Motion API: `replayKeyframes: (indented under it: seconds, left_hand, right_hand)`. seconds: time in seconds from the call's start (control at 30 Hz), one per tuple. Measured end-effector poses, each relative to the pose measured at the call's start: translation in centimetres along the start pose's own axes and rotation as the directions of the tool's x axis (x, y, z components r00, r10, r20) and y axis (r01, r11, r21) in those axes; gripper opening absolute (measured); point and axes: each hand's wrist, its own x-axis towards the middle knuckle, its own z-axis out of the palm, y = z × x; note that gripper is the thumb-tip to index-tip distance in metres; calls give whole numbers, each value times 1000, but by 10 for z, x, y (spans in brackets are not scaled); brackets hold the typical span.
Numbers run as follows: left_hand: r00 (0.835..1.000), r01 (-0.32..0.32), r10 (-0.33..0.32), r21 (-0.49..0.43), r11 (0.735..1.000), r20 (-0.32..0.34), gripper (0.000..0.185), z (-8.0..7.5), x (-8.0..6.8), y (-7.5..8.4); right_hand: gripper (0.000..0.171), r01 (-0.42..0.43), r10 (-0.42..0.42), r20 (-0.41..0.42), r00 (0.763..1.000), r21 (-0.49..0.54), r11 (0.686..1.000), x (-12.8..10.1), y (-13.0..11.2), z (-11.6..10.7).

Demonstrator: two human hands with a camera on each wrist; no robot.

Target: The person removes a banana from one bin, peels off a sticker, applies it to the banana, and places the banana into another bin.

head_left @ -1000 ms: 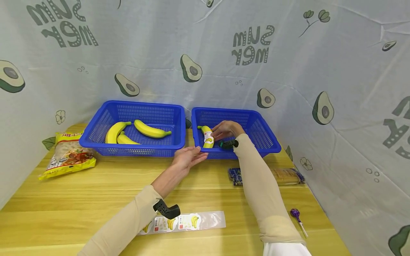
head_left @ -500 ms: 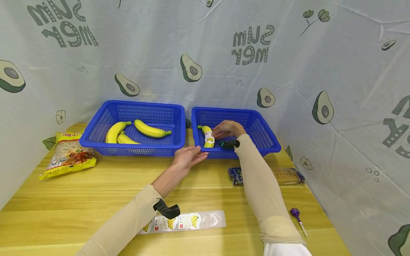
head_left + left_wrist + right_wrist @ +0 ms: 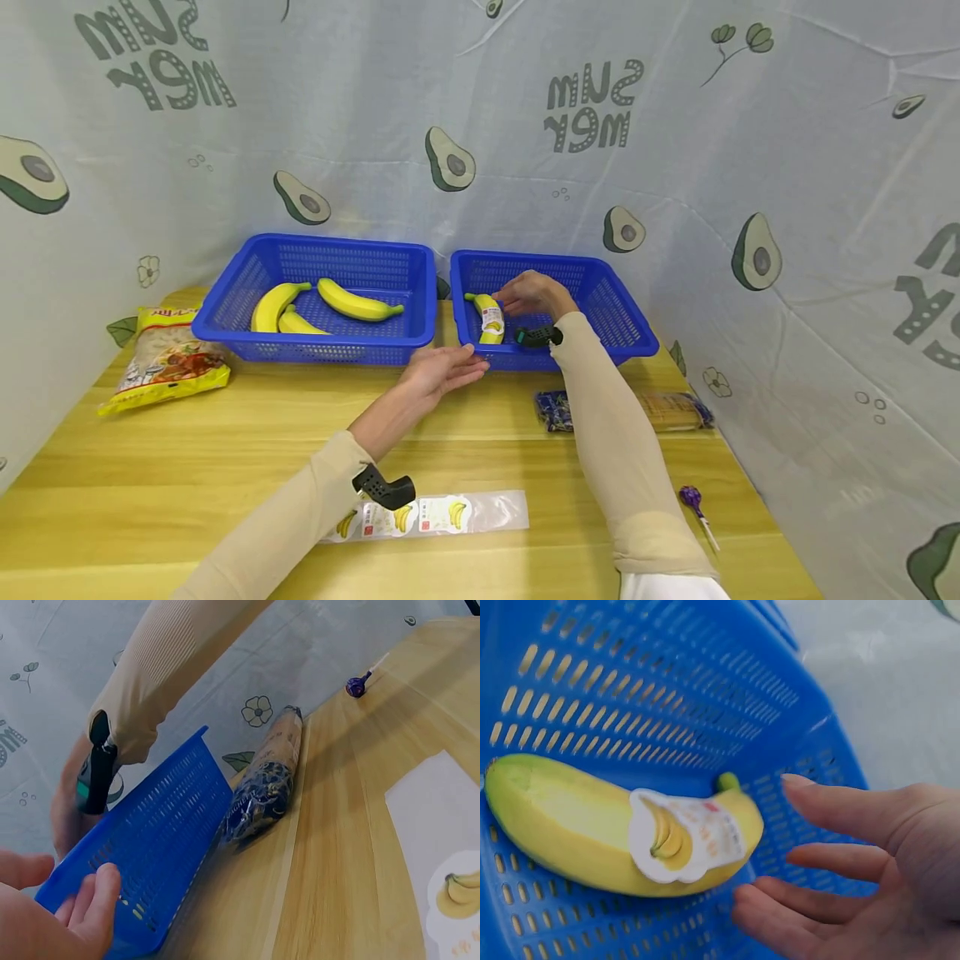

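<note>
In the right blue basket (image 3: 637,337) lies a yellow banana (image 3: 489,321) with a white label (image 3: 682,836) across its body; the label bears a banana picture. My right hand (image 3: 534,293) is over this basket, beside the banana. Seen from the right wrist, its fingers are spread and hold nothing, with a small gap to the fruit. My left hand (image 3: 438,372) holds the basket's front left corner, thumb at the rim and fingers along the outer wall (image 3: 169,840).
A left blue basket (image 3: 330,342) contains several bananas (image 3: 360,302). A yellow food bag (image 3: 168,358) lies at far left, a blue-ended noodle packet (image 3: 667,412) at right, and a purple lollipop (image 3: 692,497) near the right edge. A label strip (image 3: 450,512) lies in front.
My right hand has lifted slightly away from the banana, and more of the label shows. The left hand keeps its place at the basket corner. The head view has shifted a little.
</note>
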Motion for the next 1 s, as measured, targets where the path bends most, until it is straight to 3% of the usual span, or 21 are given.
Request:
replayKeyframes:
  seconds: [0.23,0.4,0.6,0.83,0.93,1.0]
  left_hand:
    - [999,5,-10,106,994,47,39,-26,-11,4]
    - [999,-11,4,162,987,43,43,-46,-26,10]
    - [998,-47,40,173,984,43,40,-70,-44,18]
    - [997,-82,82,151,985,9,43,-97,-60,30]
    - [996,-80,83,141,987,-12,46,-106,-65,37]
    - [996,-80,85,138,987,-31,47,-114,-69,44]
  right_hand:
    - [67,63,-69,-80,994,-81,995,-5,-22,8]
    - [68,99,-110,-69,992,-144,985,-10,-40,15]
    - [65,208,-216,-16,976,-221,953,-21,-56,15]
    - [68,338,-346,32,938,-314,887,-45,-64,12]
    - [67,406,-415,47,909,-331,852,-51,-65,12]
    - [64,464,-480,46,876,-349,814,-51,-67,16]
